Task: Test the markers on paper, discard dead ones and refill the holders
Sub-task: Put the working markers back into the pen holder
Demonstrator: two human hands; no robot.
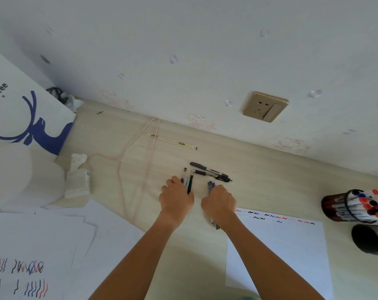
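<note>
On desk [270,169]: two hands [176,201], two holders [343,205], two loose pens [209,173].

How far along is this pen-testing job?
Done: squiggles line the test sheet, and one holder is full of markers. In hand: both hands, left and right, gather pens. Left: the second holder looks empty.
</note>
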